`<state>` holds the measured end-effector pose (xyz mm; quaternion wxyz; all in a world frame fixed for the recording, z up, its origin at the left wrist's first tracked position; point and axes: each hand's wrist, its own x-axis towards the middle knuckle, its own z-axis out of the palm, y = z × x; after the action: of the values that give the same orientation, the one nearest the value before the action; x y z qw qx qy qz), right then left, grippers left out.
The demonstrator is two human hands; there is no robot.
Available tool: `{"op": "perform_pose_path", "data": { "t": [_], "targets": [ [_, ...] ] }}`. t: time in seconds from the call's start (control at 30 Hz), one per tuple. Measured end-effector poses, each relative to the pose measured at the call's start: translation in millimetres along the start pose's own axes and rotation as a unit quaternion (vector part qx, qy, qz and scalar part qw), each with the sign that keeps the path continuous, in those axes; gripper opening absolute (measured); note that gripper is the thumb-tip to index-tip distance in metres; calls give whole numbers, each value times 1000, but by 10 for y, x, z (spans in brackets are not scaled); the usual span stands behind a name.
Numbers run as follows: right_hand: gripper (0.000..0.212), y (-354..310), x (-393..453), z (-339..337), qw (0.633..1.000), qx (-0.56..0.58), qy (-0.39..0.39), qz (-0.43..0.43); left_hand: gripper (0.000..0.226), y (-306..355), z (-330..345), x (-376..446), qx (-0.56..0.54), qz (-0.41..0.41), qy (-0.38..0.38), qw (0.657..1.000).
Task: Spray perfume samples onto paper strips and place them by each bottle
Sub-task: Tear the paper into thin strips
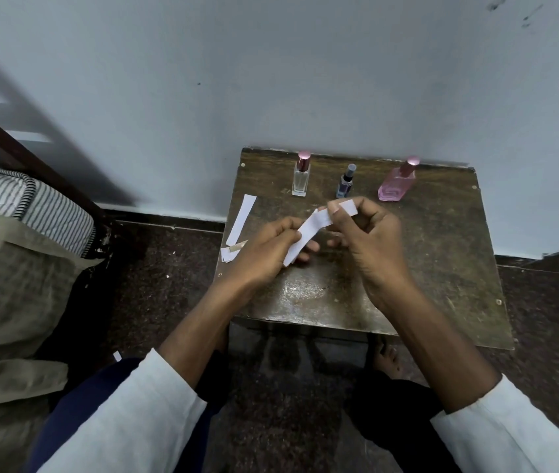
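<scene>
**Strip in both hands, bottles unsprayed: risks of tear, drop and knock**

Nearest the wearer: two white sleeves (141,411), forearms reaching over the near edge of the small worn table (442,268).

Above the table's middle: left hand (264,250) curled round the lower end of a paper strip (308,233), right hand (370,230) pinching its upper end between thumb and fingertip. Strip bent between the two grips, clear of the tabletop. Whether being torn, folded or merely separated: cannot tell.

At the left edge: one spare strip (242,218) lying flat, its near end close to the rim. Just nearer, small paper scraps (232,252) overhanging that same edge.

Along the far edge, by the wall: clear bottle (301,175) with pink cap to the left, small dark bottle (345,182) in the middle, pink bottle (397,182) to the right. All upright, all capped, well apart from one another. No strip lying beside any bottle yet.

Risks as judged:
- Uneven pull between the two grips: strip torn crooked or too short to use.
- Scraps and spare strip at the left rim: easily brushed to the floor by the left forearm.
- Small dark bottle directly beyond the right hand, narrow-based: likely to topple on a careless forward reach.
- Three similar strips, three scents: mix-up probable if not laid down straight after spraying.
- Thin paper: likely to go limp under heavy spray.
</scene>
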<state>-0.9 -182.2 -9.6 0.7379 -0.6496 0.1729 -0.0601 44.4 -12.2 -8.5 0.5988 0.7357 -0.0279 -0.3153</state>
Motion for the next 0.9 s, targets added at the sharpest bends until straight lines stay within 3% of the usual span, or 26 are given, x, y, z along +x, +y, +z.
{"op": "perform_pose_path", "data": {
  "t": [0.1,0.23,0.37,0.57,0.7,0.8,0.9],
  "targets": [
    [19,-11,-14,18,1000,-18,-24,-8,22,-47,-7,14,2,14,12,1000],
    [12,-32,-22,10,999,-15,-13,-35,19,-34,-33,-28,49,100,45,993],
    [40,-48,-25,2,999,-24,-24,-27,18,-47,-34,-36,160,146,121,969],
    [54,-41,-84,3,947,-252,-51,-192,11,-73,-63,-46,211,164,132,955],
    [25,-78,-70,-1,917,-317,-12,-241,18,-77,-61,-34,201,170,124,957],
    [11,-109,-40,-58,936,-289,47,-193,26,-60,-30,-28,205,163,99,960],
    [9,-122,-78,-48,930,-309,4,-201,27,-64,-22,-27,243,183,98,948]
  ]
}}
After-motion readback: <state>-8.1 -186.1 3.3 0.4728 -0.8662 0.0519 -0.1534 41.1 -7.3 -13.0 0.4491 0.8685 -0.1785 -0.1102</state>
